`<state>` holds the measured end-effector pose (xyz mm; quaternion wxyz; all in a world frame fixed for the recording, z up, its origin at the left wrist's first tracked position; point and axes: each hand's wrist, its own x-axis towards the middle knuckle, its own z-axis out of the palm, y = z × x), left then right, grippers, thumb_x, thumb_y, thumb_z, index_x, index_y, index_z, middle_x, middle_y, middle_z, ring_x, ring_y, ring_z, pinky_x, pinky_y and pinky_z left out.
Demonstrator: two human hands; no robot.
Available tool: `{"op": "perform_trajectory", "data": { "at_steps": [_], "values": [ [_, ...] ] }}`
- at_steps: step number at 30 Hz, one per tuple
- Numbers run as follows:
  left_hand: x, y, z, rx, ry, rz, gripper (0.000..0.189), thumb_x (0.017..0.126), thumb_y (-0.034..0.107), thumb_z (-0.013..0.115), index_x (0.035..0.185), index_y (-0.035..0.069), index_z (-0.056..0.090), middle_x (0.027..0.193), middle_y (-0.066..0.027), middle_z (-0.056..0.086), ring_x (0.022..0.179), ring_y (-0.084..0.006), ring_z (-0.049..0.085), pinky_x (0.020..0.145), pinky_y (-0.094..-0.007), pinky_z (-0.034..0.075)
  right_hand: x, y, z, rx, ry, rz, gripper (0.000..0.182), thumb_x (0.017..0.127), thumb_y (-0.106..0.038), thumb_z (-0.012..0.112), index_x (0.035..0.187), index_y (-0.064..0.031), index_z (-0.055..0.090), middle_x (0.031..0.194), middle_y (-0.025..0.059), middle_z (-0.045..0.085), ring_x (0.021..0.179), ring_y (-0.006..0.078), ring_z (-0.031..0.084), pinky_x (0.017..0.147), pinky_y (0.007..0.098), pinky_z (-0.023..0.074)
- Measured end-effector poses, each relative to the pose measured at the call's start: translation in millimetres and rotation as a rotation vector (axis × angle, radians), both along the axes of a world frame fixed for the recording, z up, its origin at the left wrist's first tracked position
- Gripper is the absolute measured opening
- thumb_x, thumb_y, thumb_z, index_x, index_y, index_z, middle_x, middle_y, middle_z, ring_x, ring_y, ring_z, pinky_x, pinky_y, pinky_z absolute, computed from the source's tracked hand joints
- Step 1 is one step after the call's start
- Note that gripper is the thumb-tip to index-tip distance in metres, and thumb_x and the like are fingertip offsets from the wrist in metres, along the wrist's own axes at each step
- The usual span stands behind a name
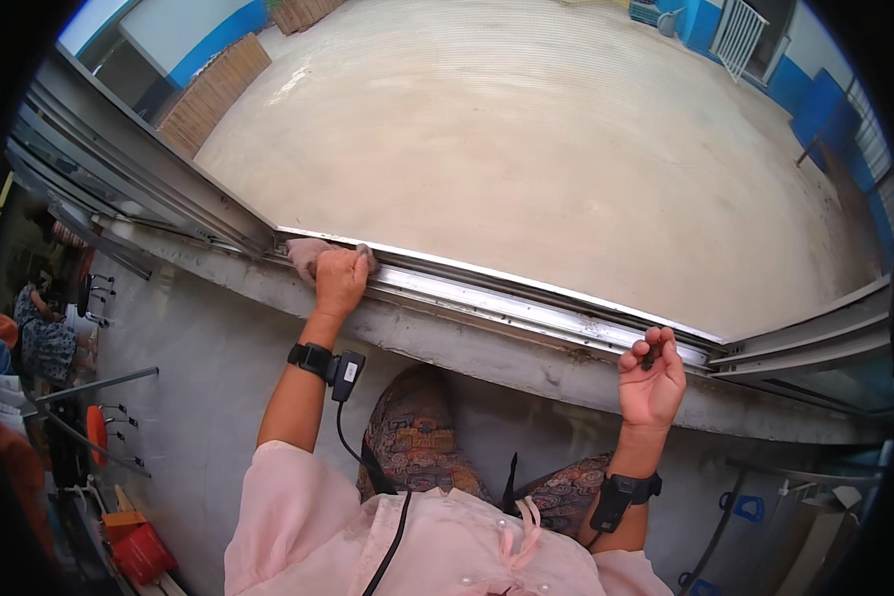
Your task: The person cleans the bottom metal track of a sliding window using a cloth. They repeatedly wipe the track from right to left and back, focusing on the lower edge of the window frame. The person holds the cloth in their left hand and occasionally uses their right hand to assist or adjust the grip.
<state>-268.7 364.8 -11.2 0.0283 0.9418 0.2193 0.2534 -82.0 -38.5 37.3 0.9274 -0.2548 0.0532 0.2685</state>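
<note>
My left hand (pixel 340 281) grips a bunched pinkish-brown cloth (pixel 309 257), pressed onto the left end of an aluminium sliding-window track (pixel 484 298). Near the track's right end, my right hand (pixel 652 384) is raised palm up with curled fingers. Between its fingertips is a small dark clump (pixel 650 357), too small to identify. Dark specks lie along the metal channel close to this hand. Below the track runs a worn concrete sill (pixel 447 346). Each wrist wears a black strapped device.
Window sashes (pixel 171 160) stand at the left, with another frame (pixel 812 350) at the right. Beyond the opening lies a pale concrete yard (pixel 521 156). Indoors at left are a seated person (pixel 45 331), an orange-topped stool (pixel 98 436) and a red bag (pixel 143 555). A black cable (pixel 391 551) hangs across my front.
</note>
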Motion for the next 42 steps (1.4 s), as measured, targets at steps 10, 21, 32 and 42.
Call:
{"op": "perform_trajectory", "data": {
  "at_steps": [10,21,32,42],
  "values": [
    [126,-240,20,-0.168,0.141,-0.488,0.023,0.074,0.023,0.058,0.088,0.004,0.054,0.079,-0.0113,0.056,0.077,-0.0282,0.053,0.071,-0.0409,0.037,-3,-13,15,0.063,0.03,-0.081,0.014,0.086,-0.015,0.046,0.097,-0.0102,0.053,0.091,0.0024,0.055,0.075,0.0157,0.05,0.061,0.0298,0.0409],
    [52,-122,33,-0.043,0.09,-0.369,0.019,0.073,0.03,0.063,0.079,0.012,0.065,0.095,-0.0035,0.057,0.095,-0.0209,0.05,0.089,-0.0413,0.029,-5,-29,18,0.069,0.026,-0.123,0.015,0.086,-0.015,0.046,0.098,-0.0097,0.053,0.09,0.003,0.055,0.075,0.0162,0.05,0.061,0.03,0.0403],
    [81,-174,29,0.131,0.122,-0.298,0.044,0.068,0.052,0.06,0.085,0.012,0.063,0.08,-0.0076,0.056,0.077,-0.0251,0.05,0.065,-0.0403,0.033,-3,-49,27,0.151,0.019,-0.163,0.014,0.086,-0.015,0.045,0.096,-0.0094,0.053,0.089,0.0032,0.054,0.075,0.0164,0.049,0.061,0.0305,0.0398],
    [187,-344,41,-0.077,0.146,-0.765,0.048,0.069,0.033,0.056,0.112,0.012,0.051,0.08,-0.01,0.055,0.074,-0.0251,0.05,0.066,-0.038,0.032,-2,-71,24,0.235,-0.094,-0.152,0.015,0.087,-0.015,0.044,0.097,-0.0107,0.055,0.091,0.0013,0.056,0.075,0.0146,0.051,0.063,0.0296,0.0403]
  ]
}}
